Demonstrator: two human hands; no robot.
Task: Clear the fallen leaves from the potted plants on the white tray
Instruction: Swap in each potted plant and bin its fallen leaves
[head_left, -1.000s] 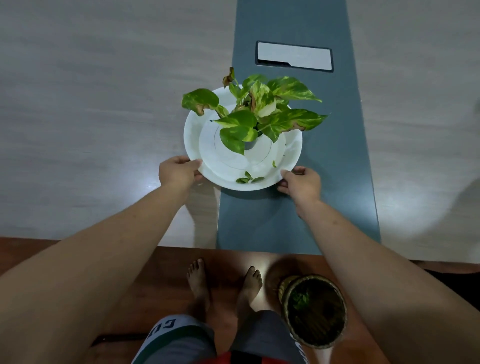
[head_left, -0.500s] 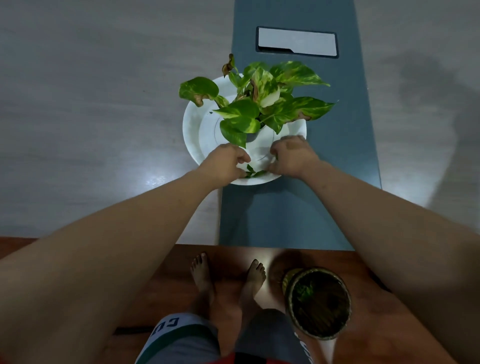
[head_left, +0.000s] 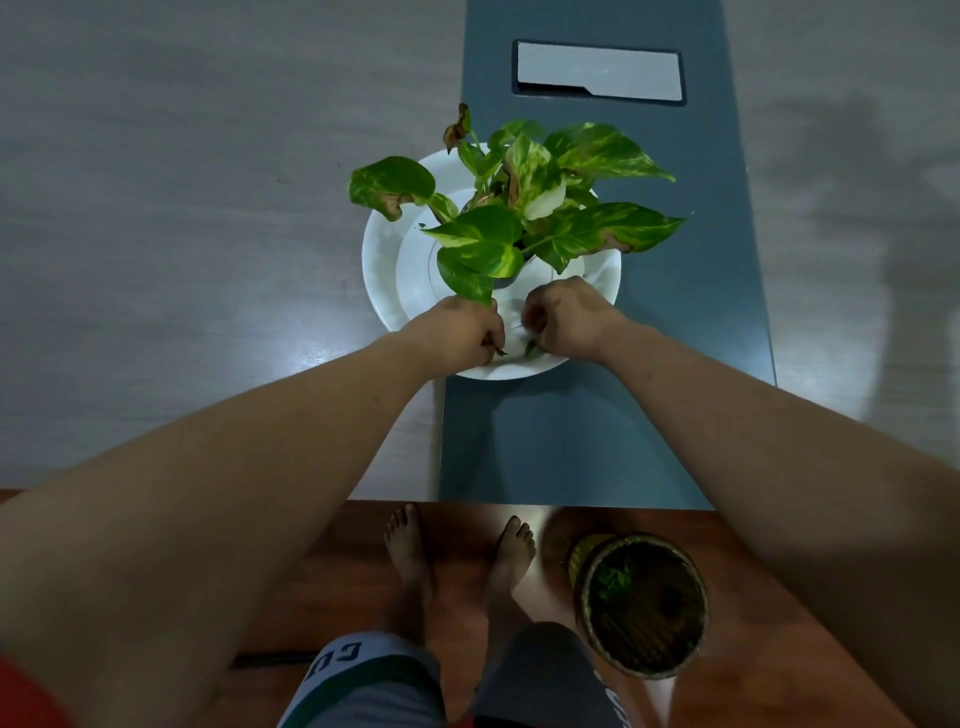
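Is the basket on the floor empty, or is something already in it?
Not empty. The basket stands upright by the person's feet, and a small clump of green leaves lies inside near its rim; the rest looks dark and bare.

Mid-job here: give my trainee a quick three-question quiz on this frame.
1. True or false: both hands are at the near edge of the tray.
2. What does the left hand pinch? A) a leaf scrap B) the pot C) nothing
3. Where is the basket?

Key:
1. True; the right hand is there too.
2. A; a leaf scrap shows at its fingertips.
3. On the floor, beside the person's right foot.
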